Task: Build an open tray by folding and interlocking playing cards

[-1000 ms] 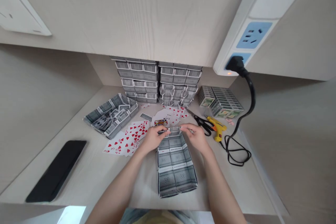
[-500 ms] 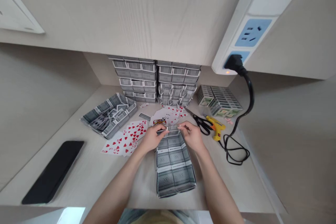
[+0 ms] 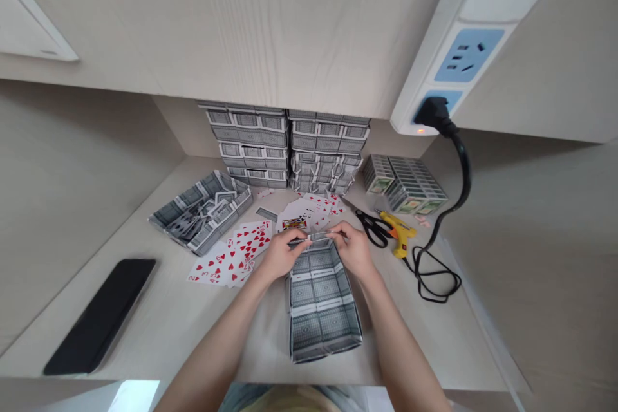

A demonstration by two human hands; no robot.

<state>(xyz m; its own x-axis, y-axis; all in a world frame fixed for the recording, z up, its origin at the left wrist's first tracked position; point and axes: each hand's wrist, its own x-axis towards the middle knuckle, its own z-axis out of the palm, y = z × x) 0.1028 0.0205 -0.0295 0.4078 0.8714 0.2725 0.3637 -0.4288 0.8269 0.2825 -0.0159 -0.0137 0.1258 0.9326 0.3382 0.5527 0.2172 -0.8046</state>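
Note:
An open box made of playing cards (image 3: 324, 299) lies on the desk in front of me, its patterned grey card backs facing up inside. My left hand (image 3: 284, 252) pinches the far left corner of its rim. At the far right corner, my right hand (image 3: 353, 250) is closed on the same rim. Between the two hands runs the narrow far wall of the box. Just beyond my fingers lie loose playing cards (image 3: 294, 223), and to the left is a spread of red heart cards (image 3: 251, 244).
A second card box (image 3: 203, 212) holding small folded cards stands left. Stacked card boxes (image 3: 290, 148) rise at the back. Right are scissors (image 3: 374, 226), a yellow glue gun (image 3: 400, 232) with a black cord, and card packs (image 3: 410, 185). A black phone-like slab (image 3: 101, 315) lies left; a power strip (image 3: 468, 55) hangs above.
Both hands keep their hold on the far rim of the card box. Only a very slight shift of the view shows.

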